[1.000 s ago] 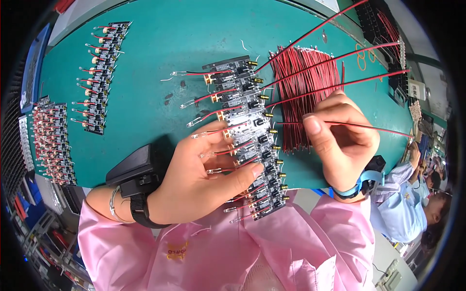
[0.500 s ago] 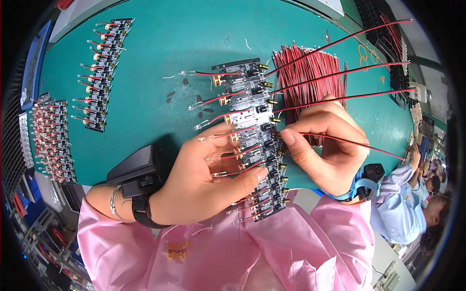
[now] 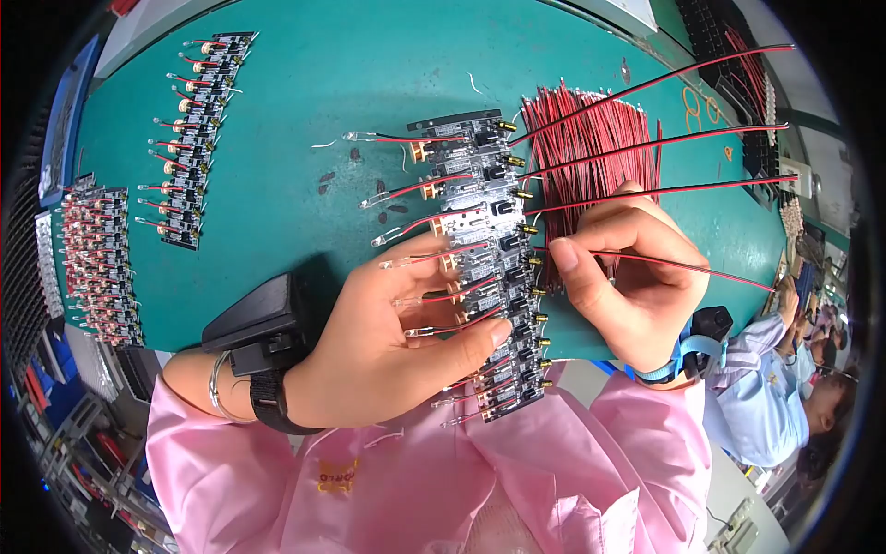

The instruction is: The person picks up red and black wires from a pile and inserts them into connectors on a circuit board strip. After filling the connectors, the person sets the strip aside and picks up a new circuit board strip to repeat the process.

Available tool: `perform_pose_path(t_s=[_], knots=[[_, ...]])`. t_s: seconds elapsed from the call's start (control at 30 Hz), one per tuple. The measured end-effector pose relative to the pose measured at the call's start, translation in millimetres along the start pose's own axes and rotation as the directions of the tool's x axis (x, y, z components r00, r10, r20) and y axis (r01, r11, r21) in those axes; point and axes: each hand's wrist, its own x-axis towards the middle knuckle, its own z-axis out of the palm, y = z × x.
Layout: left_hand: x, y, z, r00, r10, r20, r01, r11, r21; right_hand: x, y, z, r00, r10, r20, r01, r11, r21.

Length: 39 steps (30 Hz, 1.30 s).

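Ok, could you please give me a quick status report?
Left hand gripping circuit-board strip. Right hand pinching red-and-black wire, end by strip's right edge, contact unclear. Wire bundle partly hidden behind right hand.

A green tabletop (image 3: pixel 305 92) fills the middle and top of the frame, bordered by a pale ledge (image 3: pixel 148 46) at upper left and catching a soft sheen toward the right. Grey shelving (image 3: pixel 69 462) with blue parts stands at lower left.

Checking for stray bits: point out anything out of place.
A thin, curved white strand lies apparently loose on the green tabletop near the top centre; left of centre, small dark patches break the even green, perhaps marks or scraps.
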Motion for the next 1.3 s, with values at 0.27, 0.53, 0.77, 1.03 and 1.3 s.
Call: perform_pose_path(t_s=[0.27,0.53,0.77,1.03,1.3], knots=[[0.2,0.8,-0.2,1.0,-0.008,0.009,0.008,1.0,-0.015,0.4,-1.2,0.4,0.999,-0.043,0.005,0.043,0.996,-0.081],[-0.2,0.6,-0.1,1.0,0.003,0.007,-0.003,1.0,-0.013,-0.2,-2.3,-1.1,0.988,-0.145,0.054,0.152,0.971,-0.184],[0.5,0.6,0.6,1.0,0.024,0.004,-0.024,1.0,-0.017,-0.6,1.7,1.2,0.977,-0.213,0.028,0.215,0.958,-0.19],[0.4,-1.3,1.2,0.999,0.044,0.006,-0.044,0.998,-0.042,0.6,-0.8,3.2,0.978,-0.21,0.004,0.206,0.956,-0.207],[0.1,0.0,0.7,0.999,0.05,0.015,-0.05,0.999,-0.016,1.1,-0.3,2.9,0.975,-0.218,0.051,0.224,0.958,-0.182]])
